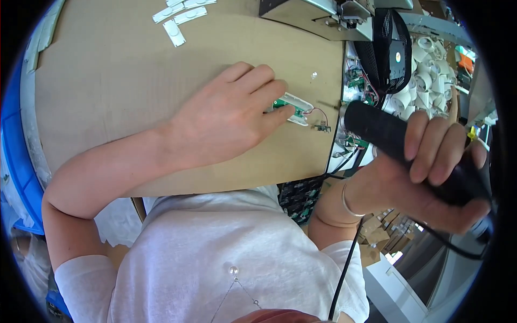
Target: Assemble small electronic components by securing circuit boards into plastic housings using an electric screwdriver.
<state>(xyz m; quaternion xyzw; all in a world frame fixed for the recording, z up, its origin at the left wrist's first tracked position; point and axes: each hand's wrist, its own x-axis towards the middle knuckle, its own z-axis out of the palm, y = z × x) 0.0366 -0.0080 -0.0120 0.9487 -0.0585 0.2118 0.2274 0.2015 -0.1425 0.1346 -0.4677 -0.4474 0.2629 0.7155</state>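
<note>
With its fingers closed on a slim white plastic housing [302, 101], my left hand [231, 110] steadies it against the brown work surface. A green circuit board [284, 106] sits inside the housing, partly covered by my fingertips. Thin wires run from it to a small separate circuit board [322, 128] just to the right. My right hand [431, 167] is wrapped round the thick black handle of an electric screwdriver [374, 126]. Its thin tip points left toward the housing and appears apart from it.
White plastic pieces [186, 16] lie at the far side of the brown tabletop [118, 70]. A metal device [323, 19] stands at the back. Further right are several green boards [355, 81], a black mesh item [385, 54] and heaped white parts [425, 75]. A black cable [347, 269] hangs near my right arm.
</note>
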